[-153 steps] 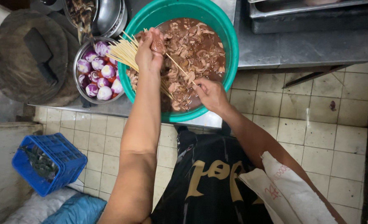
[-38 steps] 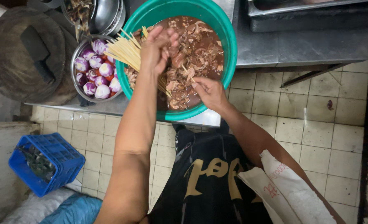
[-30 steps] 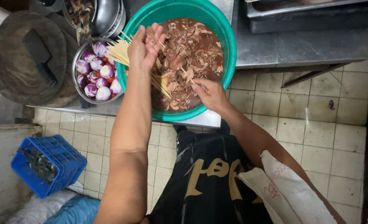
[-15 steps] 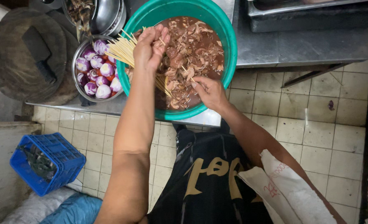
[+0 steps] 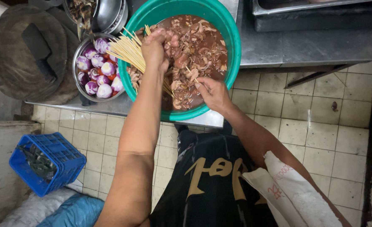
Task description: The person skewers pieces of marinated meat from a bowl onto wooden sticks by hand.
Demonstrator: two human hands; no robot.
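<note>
A large green basin (image 5: 232, 46) on a steel counter holds marinated meat pieces (image 5: 203, 46) in brown sauce. My left hand (image 5: 154, 48) is over the basin's left side, shut on a bundle of thin bamboo skewers (image 5: 127, 50) that fan out to the left over the rim. My right hand (image 5: 213, 92) is at the basin's near edge, fingers pinched on a piece of meat and the end of a skewer among the meat.
A steel bowl of peeled purple onions (image 5: 95, 69) sits left of the basin. A round dark wooden chopping block (image 5: 28, 50) lies further left. A steel tray (image 5: 320, 12) is at the back right. A blue plastic crate (image 5: 47, 162) stands on the tiled floor.
My left hand with the skewer bundle has shifted slightly over the basin's left side. My right hand has stayed at the near edge, working the meat.
</note>
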